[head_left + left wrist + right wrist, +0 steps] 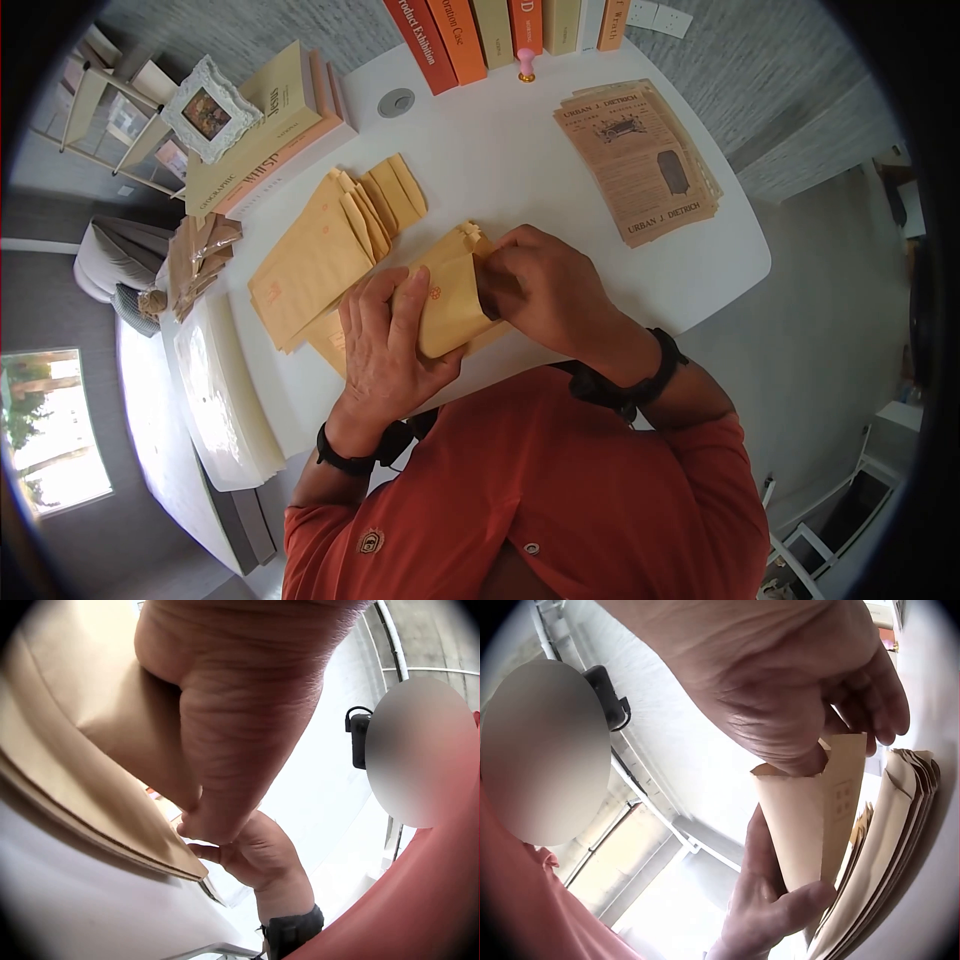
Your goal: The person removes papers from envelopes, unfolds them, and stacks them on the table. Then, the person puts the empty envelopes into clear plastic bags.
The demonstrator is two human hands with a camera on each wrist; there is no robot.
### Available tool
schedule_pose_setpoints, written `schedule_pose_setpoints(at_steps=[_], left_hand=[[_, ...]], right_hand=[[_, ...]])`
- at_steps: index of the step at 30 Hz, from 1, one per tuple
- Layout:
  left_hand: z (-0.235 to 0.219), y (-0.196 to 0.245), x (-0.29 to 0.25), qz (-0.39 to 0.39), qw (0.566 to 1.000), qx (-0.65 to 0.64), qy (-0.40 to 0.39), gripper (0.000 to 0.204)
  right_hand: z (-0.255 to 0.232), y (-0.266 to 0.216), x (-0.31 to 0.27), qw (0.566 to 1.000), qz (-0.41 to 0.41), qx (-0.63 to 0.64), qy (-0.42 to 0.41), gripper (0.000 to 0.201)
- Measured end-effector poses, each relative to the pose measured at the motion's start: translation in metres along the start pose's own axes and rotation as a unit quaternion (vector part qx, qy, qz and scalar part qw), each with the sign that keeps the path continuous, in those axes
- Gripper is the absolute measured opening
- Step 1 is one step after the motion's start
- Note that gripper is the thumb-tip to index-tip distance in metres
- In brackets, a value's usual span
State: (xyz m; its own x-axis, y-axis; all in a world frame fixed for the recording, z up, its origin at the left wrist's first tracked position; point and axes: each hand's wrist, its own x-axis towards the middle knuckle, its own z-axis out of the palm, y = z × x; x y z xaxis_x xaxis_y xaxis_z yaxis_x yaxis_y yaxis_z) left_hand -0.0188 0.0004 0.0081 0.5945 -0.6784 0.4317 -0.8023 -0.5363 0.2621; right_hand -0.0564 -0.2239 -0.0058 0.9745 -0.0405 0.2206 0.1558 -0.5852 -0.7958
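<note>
A tan paper envelope (pixel 448 305) is tilted up near the table's front edge, its mouth facing right. My left hand (pixel 385 340) holds its body, with the fingers over the front and the thumb at the lower edge. At the mouth is my right hand (pixel 550 290). In the right wrist view its thumb dips inside the envelope (pixel 799 825), while the other fingers curl beyond the far edge. Inside the envelope is hidden. Close behind it lies a fanned stack of similar envelopes (pixel 310 265), partly under the left hand.
Printed brown sheets (pixel 640 165) lie in a pile at the right. Upright books (pixel 455 45) and a pink-handled stamp (pixel 526 65) stand at the back. At the left are stacked books (pixel 265 140), a white picture frame (pixel 210 110) and clear plastic sleeves (pixel 220 400).
</note>
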Motion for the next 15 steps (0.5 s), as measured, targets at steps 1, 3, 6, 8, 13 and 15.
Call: schedule_pose_setpoints(at_steps=[1, 3, 6, 8, 13, 15], left_hand=[[0.001, 0.001, 0.001, 0.002, 1.0, 0.001, -0.002, 0.097], [0.002, 0.003, 0.002, 0.009, 1.0, 0.006, -0.003, 0.095], [0.002, 0.004, 0.002, 0.019, 1.0, 0.013, 0.001, 0.093], [0.001, 0.006, 0.001, 0.019, 1.0, 0.015, 0.003, 0.092], [-0.011, 0.009, 0.001, 0.012, 1.0, 0.017, -0.014, 0.093], [-0.016, 0.008, 0.001, 0.004, 1.0, 0.018, -0.024, 0.096]], right_hand=[[0.001, 0.002, 0.0, 1.0, 0.005, -0.003, -0.002, 0.02], [0.0, 0.007, 0.001, 0.999, 0.031, 0.023, -0.02, 0.019], [0.003, 0.013, 0.001, 0.997, 0.035, 0.065, -0.029, 0.016], [0.006, 0.015, 0.001, 0.995, 0.019, 0.092, -0.021, 0.015], [0.017, 0.018, 0.002, 0.98, -0.084, 0.17, 0.054, 0.012], [0.012, 0.023, 0.004, 0.965, -0.073, 0.244, 0.058, 0.011]])
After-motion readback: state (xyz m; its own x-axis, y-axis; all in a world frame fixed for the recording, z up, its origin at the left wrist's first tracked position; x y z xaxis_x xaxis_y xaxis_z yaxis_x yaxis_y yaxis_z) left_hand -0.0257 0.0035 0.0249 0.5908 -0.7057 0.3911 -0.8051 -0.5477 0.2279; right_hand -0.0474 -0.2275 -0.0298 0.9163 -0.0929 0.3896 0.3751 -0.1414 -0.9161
